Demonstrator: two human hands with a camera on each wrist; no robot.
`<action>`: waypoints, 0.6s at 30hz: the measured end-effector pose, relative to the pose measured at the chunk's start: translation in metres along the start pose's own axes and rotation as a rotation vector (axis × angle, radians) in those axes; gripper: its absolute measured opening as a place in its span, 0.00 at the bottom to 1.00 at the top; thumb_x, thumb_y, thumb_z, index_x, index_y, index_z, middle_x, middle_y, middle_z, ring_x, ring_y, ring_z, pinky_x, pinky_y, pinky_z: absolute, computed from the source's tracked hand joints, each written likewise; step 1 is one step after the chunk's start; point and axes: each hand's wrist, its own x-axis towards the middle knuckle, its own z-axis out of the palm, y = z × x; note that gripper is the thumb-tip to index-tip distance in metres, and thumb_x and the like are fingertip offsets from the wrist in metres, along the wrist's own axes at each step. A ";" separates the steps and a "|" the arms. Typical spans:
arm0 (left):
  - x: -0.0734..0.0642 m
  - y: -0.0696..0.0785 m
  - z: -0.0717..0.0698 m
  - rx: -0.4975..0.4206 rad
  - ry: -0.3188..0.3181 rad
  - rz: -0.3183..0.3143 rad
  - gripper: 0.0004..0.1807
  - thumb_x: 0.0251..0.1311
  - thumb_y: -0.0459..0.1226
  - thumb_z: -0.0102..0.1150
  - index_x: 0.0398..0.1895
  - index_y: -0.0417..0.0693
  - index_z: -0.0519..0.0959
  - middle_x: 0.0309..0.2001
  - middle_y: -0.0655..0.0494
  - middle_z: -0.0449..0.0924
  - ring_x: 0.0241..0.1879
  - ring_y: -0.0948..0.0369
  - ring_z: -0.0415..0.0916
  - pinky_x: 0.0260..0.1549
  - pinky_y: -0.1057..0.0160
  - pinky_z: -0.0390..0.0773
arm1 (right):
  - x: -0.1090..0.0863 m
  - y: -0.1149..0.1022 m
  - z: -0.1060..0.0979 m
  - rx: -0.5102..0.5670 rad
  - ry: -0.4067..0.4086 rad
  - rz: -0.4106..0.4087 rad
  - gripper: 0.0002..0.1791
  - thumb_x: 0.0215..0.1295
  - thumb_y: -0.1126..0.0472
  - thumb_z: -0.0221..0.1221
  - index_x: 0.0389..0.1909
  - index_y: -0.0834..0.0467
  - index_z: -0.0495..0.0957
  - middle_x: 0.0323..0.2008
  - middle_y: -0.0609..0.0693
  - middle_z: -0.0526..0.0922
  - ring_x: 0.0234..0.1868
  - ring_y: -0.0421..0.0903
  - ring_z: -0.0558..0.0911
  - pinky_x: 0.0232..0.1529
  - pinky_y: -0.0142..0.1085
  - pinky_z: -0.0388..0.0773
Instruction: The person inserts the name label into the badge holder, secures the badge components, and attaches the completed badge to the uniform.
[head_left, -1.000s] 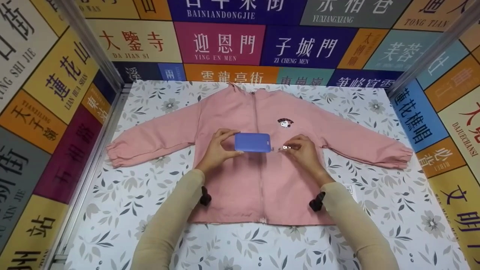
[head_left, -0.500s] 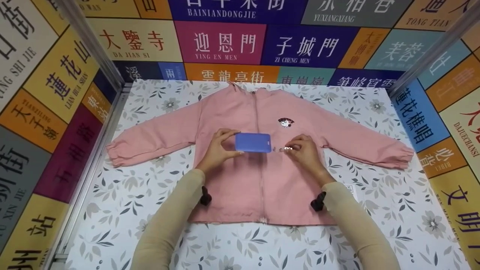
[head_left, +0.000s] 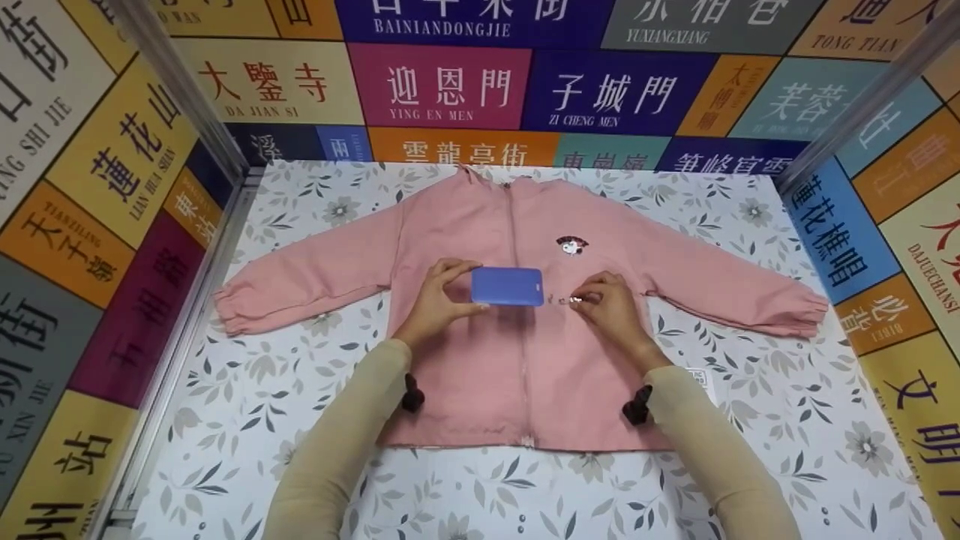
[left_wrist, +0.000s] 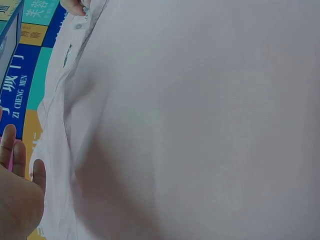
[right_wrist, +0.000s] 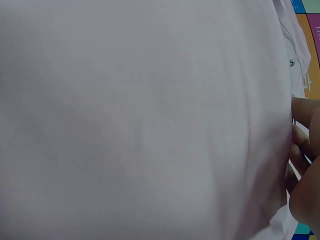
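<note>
My left hand (head_left: 436,304) holds a flat blue card holder (head_left: 507,286) by its left end, thumb below and fingers above. A small slot shows at the holder's right end. My right hand (head_left: 609,307) pinches a small shiny metal piece (head_left: 576,300) just right of the holder, with tiny dark bits between the two. Both hands are over a pink zip jacket (head_left: 465,375) spread with its sleeves out. In the left wrist view, the left hand (left_wrist: 20,200) is at the left edge, below the holder's edge (left_wrist: 11,45). The right hand (right_wrist: 306,155) appears at the right wrist view's edge.
A white tabletop (head_left: 247,420) with a leaf and flower print lies under the jacket. Panels with street names (head_left: 439,86) stand behind and on both sides. A small printed tag (head_left: 699,377) lies by the right forearm. A cartoon patch (head_left: 572,246) is on the jacket's chest.
The card holder and the metal piece have shifted very slightly right and down. The metal piece's glint has changed in the right fingers. The jacket lies as before.
</note>
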 end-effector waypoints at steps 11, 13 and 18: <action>-0.001 -0.003 0.000 0.004 0.007 -0.002 0.40 0.38 0.36 0.82 0.62 0.52 0.78 0.59 0.53 0.73 0.63 0.56 0.64 0.69 0.50 0.62 | 0.000 0.000 0.000 -0.021 -0.028 0.037 0.09 0.52 0.65 0.72 0.35 0.62 0.88 0.41 0.57 0.82 0.48 0.54 0.73 0.56 0.41 0.62; -0.001 -0.003 0.000 0.011 0.005 -0.003 0.40 0.38 0.36 0.82 0.61 0.53 0.79 0.58 0.53 0.73 0.63 0.56 0.64 0.69 0.51 0.62 | 0.000 0.000 0.000 -0.025 -0.034 0.049 0.09 0.52 0.65 0.72 0.35 0.62 0.88 0.41 0.57 0.82 0.49 0.54 0.73 0.55 0.41 0.63; -0.001 -0.002 0.000 0.018 0.005 -0.019 0.39 0.39 0.37 0.82 0.61 0.54 0.79 0.58 0.53 0.73 0.63 0.56 0.64 0.69 0.51 0.62 | 0.001 -0.002 -0.003 -0.014 -0.057 0.068 0.11 0.52 0.64 0.73 0.37 0.61 0.88 0.42 0.56 0.81 0.49 0.52 0.72 0.56 0.40 0.63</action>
